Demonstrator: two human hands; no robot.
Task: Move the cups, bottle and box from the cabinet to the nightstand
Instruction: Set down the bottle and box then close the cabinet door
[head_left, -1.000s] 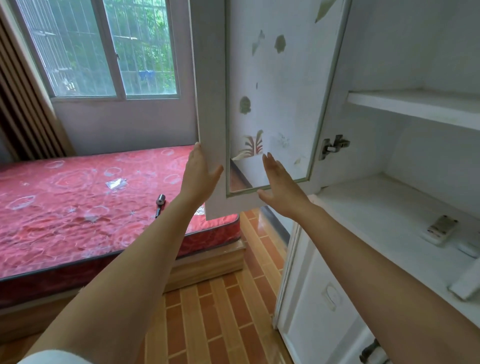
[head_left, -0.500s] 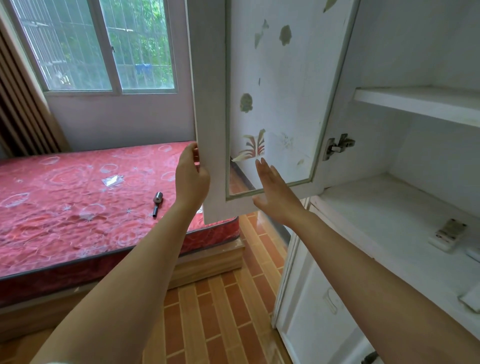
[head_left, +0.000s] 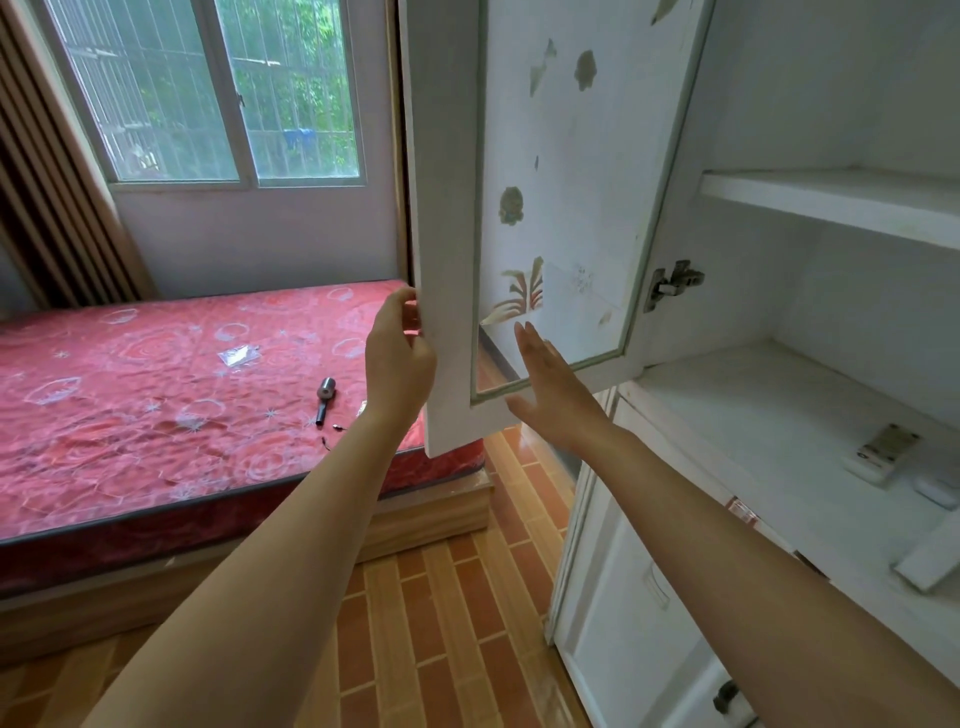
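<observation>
So the cabinet (head_left: 810, 322) is standing open in front of me, and honestly I'm not seeing any cups, bottle or box on the shelves (head_left: 831, 202) from here. The lower shelf is only showing what looks like a remote (head_left: 883, 452) and a couple of small white bits toward the right edge, too cut off to name. The nightstand isn't showing up either.

I'm curling my left hand (head_left: 397, 364) around the free edge of the cabinet door (head_left: 550, 208), fingers wrapped behind it. My right hand (head_left: 550, 384) is flat and wide, fingers straight, resting near the door's inner panel by the bottom frame, holding nothing.

What's worrying me: that glass-looking panel could take too much push from my flat palm, or the door could swing back toward me if my left hand slips. Behind the door the bed (head_left: 156, 395) is sitting close, so the swing room is looking tight.
</observation>
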